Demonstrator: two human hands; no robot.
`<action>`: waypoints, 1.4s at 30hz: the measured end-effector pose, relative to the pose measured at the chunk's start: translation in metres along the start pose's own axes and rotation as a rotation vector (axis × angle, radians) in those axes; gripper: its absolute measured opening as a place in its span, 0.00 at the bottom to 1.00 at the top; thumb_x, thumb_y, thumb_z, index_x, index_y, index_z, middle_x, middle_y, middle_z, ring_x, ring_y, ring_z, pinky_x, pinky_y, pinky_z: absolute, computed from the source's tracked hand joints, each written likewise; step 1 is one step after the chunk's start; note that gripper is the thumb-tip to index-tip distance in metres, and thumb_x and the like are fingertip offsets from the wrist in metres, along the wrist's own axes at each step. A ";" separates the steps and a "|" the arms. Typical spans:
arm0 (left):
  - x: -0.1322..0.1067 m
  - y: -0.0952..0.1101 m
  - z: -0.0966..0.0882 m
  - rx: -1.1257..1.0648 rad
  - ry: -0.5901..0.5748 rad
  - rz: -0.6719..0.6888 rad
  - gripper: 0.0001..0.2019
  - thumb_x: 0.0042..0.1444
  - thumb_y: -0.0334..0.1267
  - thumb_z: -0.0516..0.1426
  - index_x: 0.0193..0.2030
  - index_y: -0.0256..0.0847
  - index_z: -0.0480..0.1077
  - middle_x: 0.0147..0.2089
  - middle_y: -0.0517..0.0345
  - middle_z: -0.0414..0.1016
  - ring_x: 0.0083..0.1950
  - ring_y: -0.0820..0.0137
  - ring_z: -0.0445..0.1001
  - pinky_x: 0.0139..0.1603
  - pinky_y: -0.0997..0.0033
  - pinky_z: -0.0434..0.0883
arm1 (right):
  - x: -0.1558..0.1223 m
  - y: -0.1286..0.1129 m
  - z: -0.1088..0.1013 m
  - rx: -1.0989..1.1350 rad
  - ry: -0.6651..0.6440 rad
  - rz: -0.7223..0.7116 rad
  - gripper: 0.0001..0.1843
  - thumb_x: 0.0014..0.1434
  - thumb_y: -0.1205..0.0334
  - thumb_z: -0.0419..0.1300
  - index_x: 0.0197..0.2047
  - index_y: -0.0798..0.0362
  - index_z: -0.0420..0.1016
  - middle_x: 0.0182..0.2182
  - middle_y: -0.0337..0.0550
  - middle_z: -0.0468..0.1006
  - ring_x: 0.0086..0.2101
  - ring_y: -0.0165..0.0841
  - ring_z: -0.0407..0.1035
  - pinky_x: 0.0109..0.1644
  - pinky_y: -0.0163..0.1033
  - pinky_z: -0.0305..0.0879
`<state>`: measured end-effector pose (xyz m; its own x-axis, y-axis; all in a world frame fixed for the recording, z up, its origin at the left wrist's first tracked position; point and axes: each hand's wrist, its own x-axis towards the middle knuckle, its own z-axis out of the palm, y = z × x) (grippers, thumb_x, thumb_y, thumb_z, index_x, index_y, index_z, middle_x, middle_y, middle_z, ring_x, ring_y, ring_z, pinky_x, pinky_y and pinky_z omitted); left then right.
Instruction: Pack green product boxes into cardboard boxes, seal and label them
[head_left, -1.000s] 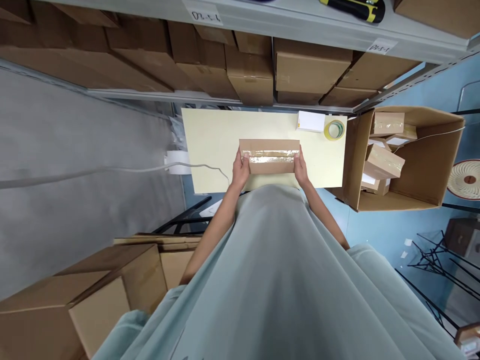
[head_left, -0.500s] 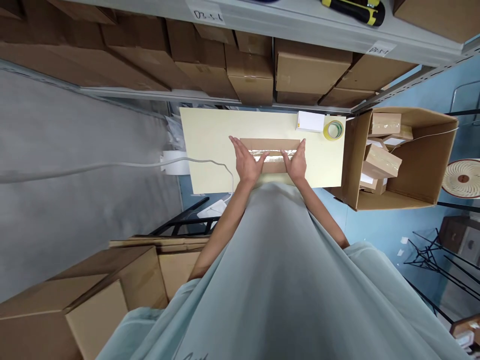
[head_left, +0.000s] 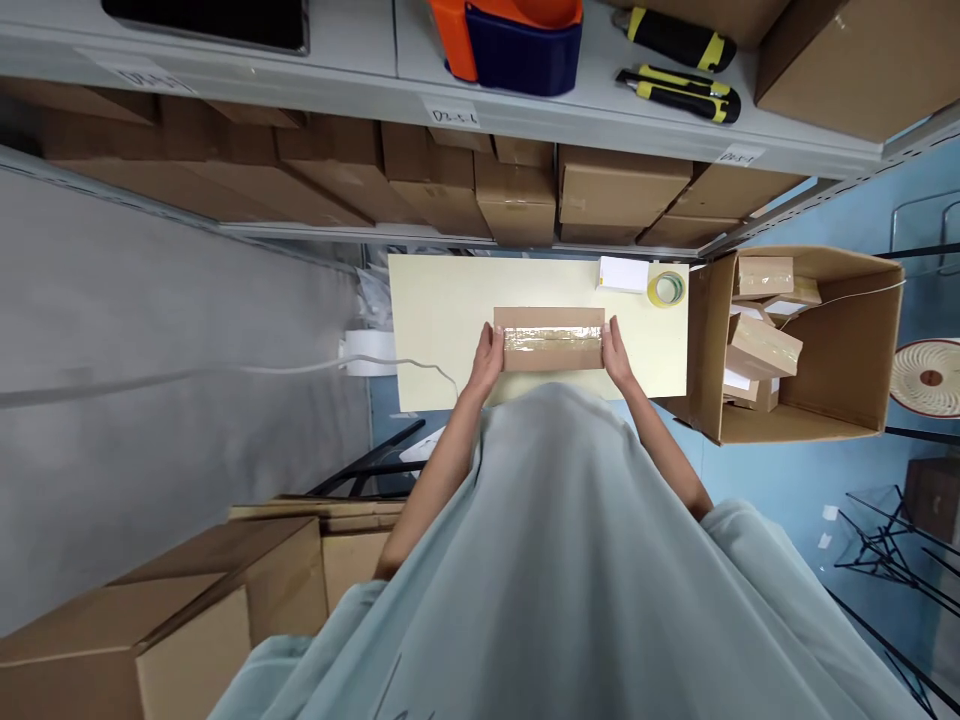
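Note:
A small cardboard box (head_left: 553, 355) with a strip of shiny clear tape along its top is held between my two hands, above the pale yellow table (head_left: 439, 300). My left hand (head_left: 488, 358) grips its left end, thumb near the upper edge. At the opposite end my right hand (head_left: 615, 352) is closed on the box in the same way. Beyond the box, a white box (head_left: 622, 274) and a roll of tape (head_left: 667, 289) sit at the table's far right corner.
To the right stands a large open carton (head_left: 832, 400) with several small taped boxes in it. A metal shelf (head_left: 337, 95) with cartons, an orange and blue holder (head_left: 525, 45) and utility knives (head_left: 679, 92) overhangs the far side. A white cable (head_left: 300, 368) crosses from the left.
My hands have moved from lying on top of the box, thumbs on the tape, to gripping its two ends. The view has tilted upward, showing more of the shelf.

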<state>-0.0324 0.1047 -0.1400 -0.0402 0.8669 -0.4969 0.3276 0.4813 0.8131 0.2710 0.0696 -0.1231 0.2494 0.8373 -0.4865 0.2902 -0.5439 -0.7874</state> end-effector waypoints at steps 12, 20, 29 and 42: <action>-0.060 -0.012 -0.007 0.007 -0.060 0.074 0.40 0.62 0.63 0.67 0.75 0.43 0.72 0.70 0.42 0.80 0.66 0.54 0.81 0.70 0.53 0.79 | -0.054 -0.001 -0.016 -0.189 0.020 -0.188 0.57 0.65 0.26 0.67 0.86 0.45 0.60 0.63 0.57 0.81 0.61 0.52 0.75 0.67 0.60 0.77; -0.005 0.041 0.007 0.432 0.127 0.056 0.29 0.79 0.60 0.50 0.53 0.41 0.85 0.50 0.42 0.87 0.51 0.54 0.82 0.56 0.60 0.73 | 0.008 -0.027 -0.024 -0.398 0.128 -0.084 0.37 0.74 0.25 0.54 0.54 0.51 0.86 0.40 0.47 0.77 0.39 0.43 0.75 0.55 0.48 0.75; 0.032 0.024 0.015 0.397 0.102 -0.092 0.23 0.77 0.57 0.54 0.51 0.41 0.83 0.54 0.39 0.88 0.56 0.50 0.83 0.63 0.53 0.75 | 0.032 -0.014 0.003 -0.523 0.084 0.015 0.38 0.81 0.30 0.44 0.58 0.49 0.86 0.50 0.54 0.82 0.47 0.44 0.81 0.56 0.46 0.76; 0.040 0.068 0.053 0.385 0.074 0.318 0.36 0.73 0.53 0.57 0.83 0.42 0.62 0.85 0.39 0.61 0.91 0.47 0.44 0.91 0.40 0.36 | 0.080 -0.004 -0.067 -0.647 0.028 -0.292 0.27 0.84 0.50 0.49 0.66 0.56 0.84 0.68 0.63 0.81 0.72 0.55 0.67 0.79 0.62 0.59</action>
<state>0.0383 0.1654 -0.1208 0.0560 0.9764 -0.2087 0.6585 0.1210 0.7428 0.3522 0.1351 -0.1336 0.0990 0.9568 -0.2734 0.8370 -0.2286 -0.4971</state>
